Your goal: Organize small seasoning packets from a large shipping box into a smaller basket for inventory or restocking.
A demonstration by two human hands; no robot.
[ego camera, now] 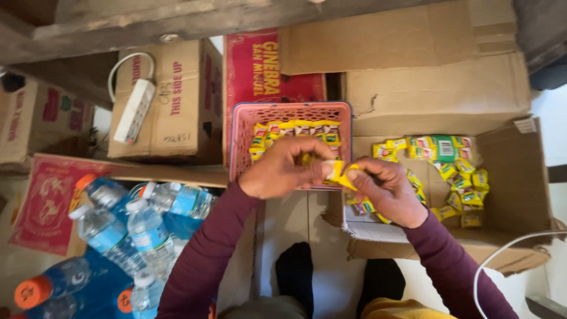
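Both hands meet just in front of the pink plastic basket (289, 112), whose latticed walls hold a tidy row of small yellow, red and green packets (295, 131). The left hand (282, 170) is curled, fingers pinched on one end of a small yellow sachet (338, 172); the right hand (387, 192) is also closed, thumb and fingers gripping the other end, so the sachet is stretched between them at the basket's near rim.

To the right of the basket an open brown cardboard box (508, 177) holds a loose, jumbled heap of the same kind of glossy packets (455, 171), with one flat green one among them; its flaps stand open and creased. Behind the basket leans a red printed carton (260, 71), and to the basket's left a plain brown carton carries a white power strip (134, 111) with its looped cord. Left and nearer than the basket, clear plastic water bottles (142, 227) with blue labels and white caps crowd together beside orange-capped ones. Pale floor shows below the basket, between the person's dark-socked feet (295, 269). A white cable (502, 254) curves past the box's near corner.
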